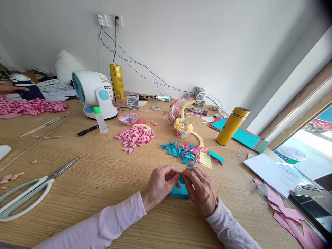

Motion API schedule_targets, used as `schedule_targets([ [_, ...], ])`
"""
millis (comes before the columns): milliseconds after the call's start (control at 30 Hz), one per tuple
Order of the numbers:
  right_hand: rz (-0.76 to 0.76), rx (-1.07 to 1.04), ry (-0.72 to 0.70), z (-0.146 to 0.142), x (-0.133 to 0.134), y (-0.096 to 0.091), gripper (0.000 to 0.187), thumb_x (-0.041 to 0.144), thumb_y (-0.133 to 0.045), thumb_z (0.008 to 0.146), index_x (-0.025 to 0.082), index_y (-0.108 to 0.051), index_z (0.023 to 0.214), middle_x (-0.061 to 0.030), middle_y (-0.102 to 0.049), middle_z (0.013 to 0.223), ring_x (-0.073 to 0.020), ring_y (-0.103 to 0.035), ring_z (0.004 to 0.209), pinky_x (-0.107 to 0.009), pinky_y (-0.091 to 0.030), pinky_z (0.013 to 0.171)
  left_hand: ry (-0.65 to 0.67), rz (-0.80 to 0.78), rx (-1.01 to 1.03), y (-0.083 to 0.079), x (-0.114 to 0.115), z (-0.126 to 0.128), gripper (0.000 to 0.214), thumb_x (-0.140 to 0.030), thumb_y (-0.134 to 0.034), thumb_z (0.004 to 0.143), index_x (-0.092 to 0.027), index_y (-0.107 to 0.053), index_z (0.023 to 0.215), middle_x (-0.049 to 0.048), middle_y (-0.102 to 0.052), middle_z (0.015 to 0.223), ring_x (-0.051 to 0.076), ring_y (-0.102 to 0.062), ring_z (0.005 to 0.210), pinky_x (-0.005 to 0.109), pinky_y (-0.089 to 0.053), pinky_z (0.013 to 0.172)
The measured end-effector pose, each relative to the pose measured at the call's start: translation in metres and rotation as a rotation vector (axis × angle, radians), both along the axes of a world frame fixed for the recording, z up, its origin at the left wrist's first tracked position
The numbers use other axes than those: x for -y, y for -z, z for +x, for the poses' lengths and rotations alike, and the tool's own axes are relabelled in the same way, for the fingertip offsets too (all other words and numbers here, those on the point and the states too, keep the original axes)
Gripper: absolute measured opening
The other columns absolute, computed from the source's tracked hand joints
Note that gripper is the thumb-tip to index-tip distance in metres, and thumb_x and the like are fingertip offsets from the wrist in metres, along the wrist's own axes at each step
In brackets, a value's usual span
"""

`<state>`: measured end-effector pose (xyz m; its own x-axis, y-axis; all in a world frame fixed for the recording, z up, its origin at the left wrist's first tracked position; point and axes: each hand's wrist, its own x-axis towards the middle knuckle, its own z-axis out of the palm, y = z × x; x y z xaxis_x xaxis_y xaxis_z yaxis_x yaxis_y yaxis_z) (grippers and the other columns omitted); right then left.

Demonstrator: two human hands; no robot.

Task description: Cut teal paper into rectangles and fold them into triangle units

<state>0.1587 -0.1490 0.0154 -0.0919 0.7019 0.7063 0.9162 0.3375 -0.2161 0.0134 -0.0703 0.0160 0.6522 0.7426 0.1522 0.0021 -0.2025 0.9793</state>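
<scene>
My left hand (161,182) and my right hand (203,190) meet over a small stack of blue paper (178,194) on the table. Both are closed, their fingertips pinching a small piece of blue paper between them; the fingers cover most of it. Just beyond lies a heap of folded blue and pink paper triangles (185,152), with a pale yellow paper (205,159) beside it. Behind that heap stand figures built of folded paper, the nearer one a yellow, pink and blue swan-like shape (183,128) with a curved yellow neck (198,138).
Large scissors (38,190) lie at left. Farther back are a pink triangle pile (136,136), a paper bowl (128,118), a glue bottle (101,121) and a white fan (94,93). A yellow flask (232,126) stands right, near pink paper strips (287,211). Another person's hand (10,88) shows far left.
</scene>
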Motion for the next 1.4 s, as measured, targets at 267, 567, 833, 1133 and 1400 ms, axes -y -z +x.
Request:
schedule_targets([
  [267, 0.063, 0.157, -0.021, 0.0032, 0.0003, 0.0047, 0.021, 0.009, -0.049, 0.089, 0.019, -0.063, 0.100, -0.0071, -0.068, 0.088, -0.0183, -0.059, 0.077, -0.032, -0.043, 0.069, -0.012, -0.135, 0.101, 0.0058, -0.0066, 0.0025, 0.037, -0.046, -0.069, 0.073, -0.010, -0.063, 0.080, 0.0077, -0.069, 0.067, 0.017, -0.066, 0.052, 0.020, -0.045, 0.043],
  [567, 0.047, -0.032, -0.006, -0.0012, -0.0002, 0.0023, 0.012, 0.012, -0.051, 0.088, 0.019, -0.058, 0.095, -0.0058, -0.067, 0.086, -0.0188, -0.060, 0.077, -0.034, -0.041, 0.074, 0.025, -0.105, 0.107, 0.0034, -0.0077, -0.0011, 0.033, -0.041, -0.065, 0.077, -0.010, -0.063, 0.083, 0.0057, -0.068, 0.068, 0.014, -0.064, 0.050, 0.018, -0.042, 0.040],
  [833, 0.061, -0.084, 0.033, -0.0063, -0.0023, 0.0027, 0.010, 0.013, -0.055, 0.088, 0.020, -0.061, 0.092, -0.0043, -0.066, 0.084, -0.0192, -0.060, 0.080, -0.035, -0.039, 0.076, 0.060, 0.030, 0.085, 0.0055, -0.0048, -0.0027, 0.029, -0.040, -0.061, 0.081, -0.011, -0.065, 0.084, 0.0046, -0.068, 0.072, 0.013, -0.064, 0.052, 0.020, -0.046, 0.048],
  [1133, 0.125, 0.128, 0.055, -0.0036, -0.0040, 0.0005, 0.015, 0.010, -0.049, 0.089, 0.020, -0.060, 0.091, -0.0027, -0.069, 0.080, -0.0156, -0.060, 0.071, -0.035, -0.036, 0.083, 0.048, -0.005, 0.078, 0.0062, -0.0042, -0.0009, 0.033, -0.041, -0.059, 0.082, -0.009, -0.065, 0.086, 0.0074, -0.069, 0.074, 0.015, -0.065, 0.049, 0.020, -0.045, 0.045],
  [1400, 0.122, 0.256, 0.069, -0.0016, -0.0046, 0.0017, 0.018, 0.011, -0.047, 0.091, 0.020, -0.062, 0.097, -0.0011, -0.070, 0.080, -0.0146, -0.063, 0.076, -0.037, -0.027, 0.094, -0.015, -0.154, 0.076, 0.0097, -0.0072, 0.0030, 0.035, -0.043, -0.067, 0.073, -0.009, -0.065, 0.078, 0.0077, -0.068, 0.069, 0.014, -0.063, 0.048, 0.021, -0.046, 0.046],
])
